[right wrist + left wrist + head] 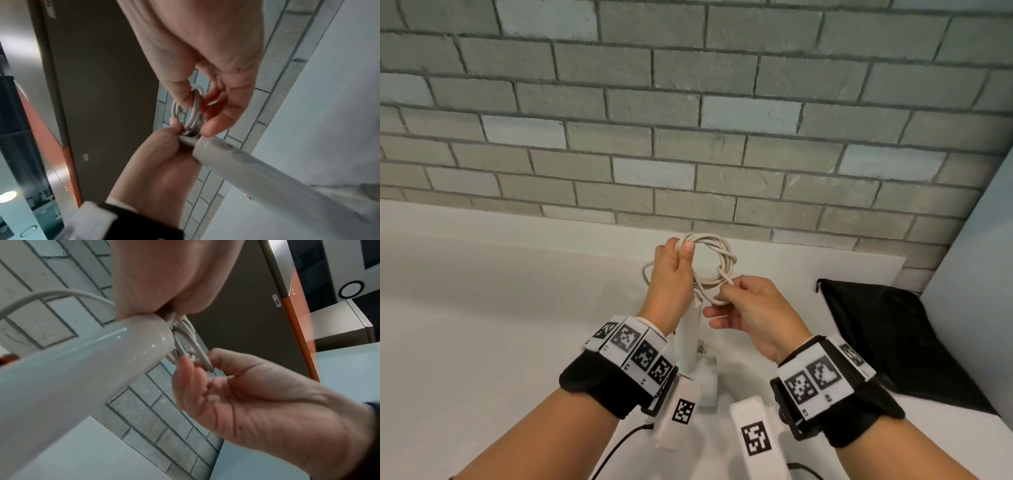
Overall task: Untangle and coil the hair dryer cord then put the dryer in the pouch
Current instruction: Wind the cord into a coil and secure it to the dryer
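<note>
Setting: grey brick wall [688, 120] is backing a white counter [482, 308].
Cord: white cord [717, 260], looped into a coil, is hanging above the counter.
Left hand [671, 274]: gripping the coil's top.
Right hand [753, 308]: pinching a strand at its lower edge.
Dryer: white hair dryer [72, 369] is dangling below; wrist views are showing its glossy handle close.
Pouch: black pouch [887, 335] is lying at right, seen only from the head.

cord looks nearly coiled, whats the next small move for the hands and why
Probably the right hand should tuck its pinched loose strand around the coil of cord the left hand grips, since that end is not yet secured and the pouch lies waiting, dryer not inside.
</note>
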`<state>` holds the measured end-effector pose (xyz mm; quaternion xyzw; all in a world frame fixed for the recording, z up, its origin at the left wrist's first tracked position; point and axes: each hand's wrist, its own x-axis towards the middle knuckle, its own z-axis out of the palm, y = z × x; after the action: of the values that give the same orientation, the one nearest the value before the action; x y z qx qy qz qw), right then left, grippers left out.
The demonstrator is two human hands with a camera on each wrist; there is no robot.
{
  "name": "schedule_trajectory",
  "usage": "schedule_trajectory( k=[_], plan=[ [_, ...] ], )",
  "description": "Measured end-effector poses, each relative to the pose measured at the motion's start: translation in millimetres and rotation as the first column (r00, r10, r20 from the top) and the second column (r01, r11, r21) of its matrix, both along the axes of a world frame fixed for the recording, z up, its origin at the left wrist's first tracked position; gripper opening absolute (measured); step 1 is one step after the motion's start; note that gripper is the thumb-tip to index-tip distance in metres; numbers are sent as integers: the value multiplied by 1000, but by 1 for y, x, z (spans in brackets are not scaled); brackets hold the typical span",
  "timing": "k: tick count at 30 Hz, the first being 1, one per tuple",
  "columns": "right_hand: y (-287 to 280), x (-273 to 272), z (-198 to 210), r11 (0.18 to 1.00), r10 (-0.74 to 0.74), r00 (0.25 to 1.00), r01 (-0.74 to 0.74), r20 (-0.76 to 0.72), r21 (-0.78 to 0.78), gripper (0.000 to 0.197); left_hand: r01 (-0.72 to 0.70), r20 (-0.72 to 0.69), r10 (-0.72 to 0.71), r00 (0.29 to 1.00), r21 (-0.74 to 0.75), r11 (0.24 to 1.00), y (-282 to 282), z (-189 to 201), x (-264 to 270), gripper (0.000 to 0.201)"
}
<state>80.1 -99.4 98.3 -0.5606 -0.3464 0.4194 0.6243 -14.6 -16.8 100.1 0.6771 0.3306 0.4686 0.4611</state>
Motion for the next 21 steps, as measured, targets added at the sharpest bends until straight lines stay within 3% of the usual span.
schedule_trajectory(
  k=[4, 7, 11, 17, 19, 21],
  plan=[
    [-7, 4, 0, 965, 104, 963, -38, -250, 258, 12, -40, 36, 42, 998, -57, 998, 6, 3, 6, 30],
    [-11, 9, -4, 955, 124, 923, -11, -364, 296, 17, -9, 6, 10, 1000, -59, 998, 4, 6, 9, 29],
    [-23, 23, -7, 946, 204, 927, -103, -315, 309, 24, 37, -42, -39, 998, -35, 999, -2, 9, 10, 21],
    [-36, 35, -19, 855, 404, 852, -222, -333, 468, 29, 66, -24, -68, 997, -93, 993, 7, 9, 13, 24],
    [-43, 40, -16, 876, 376, 880, -236, -289, 420, 42, 74, -18, -76, 997, -111, 991, 10, 9, 15, 26],
    [-51, 46, -14, 909, 326, 936, -272, -134, 316, 47, 60, 11, -59, 998, -135, 989, 14, 9, 14, 25]
  ],
)
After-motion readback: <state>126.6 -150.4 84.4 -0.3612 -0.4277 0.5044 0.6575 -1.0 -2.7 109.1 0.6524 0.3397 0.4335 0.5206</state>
